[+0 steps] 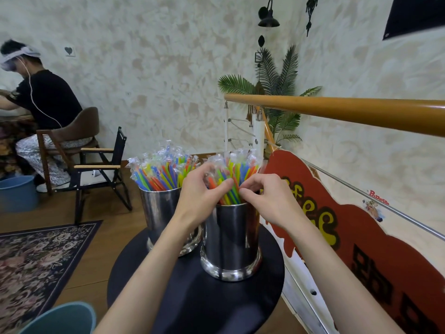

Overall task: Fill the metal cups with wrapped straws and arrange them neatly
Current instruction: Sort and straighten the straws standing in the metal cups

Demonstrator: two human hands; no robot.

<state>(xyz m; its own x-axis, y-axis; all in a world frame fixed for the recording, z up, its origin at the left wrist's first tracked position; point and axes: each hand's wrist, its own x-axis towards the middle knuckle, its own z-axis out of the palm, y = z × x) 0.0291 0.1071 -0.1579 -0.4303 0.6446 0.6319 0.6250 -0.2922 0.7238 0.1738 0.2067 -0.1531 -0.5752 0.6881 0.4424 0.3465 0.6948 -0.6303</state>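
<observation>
left hand [202, 189] and right hand [267, 198] pinching upright wrapped straws [231, 184] | near metal cup [231, 239] at frame centre | straws standing between hands, left hand slightly nearer

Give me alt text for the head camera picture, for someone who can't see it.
Both hands, left hand and right hand, pinch colourful wrapped straws standing in the nearer shiny metal cup on a round black table. A second shiny metal cup, also full of straws, stands just behind it to the left.
</observation>
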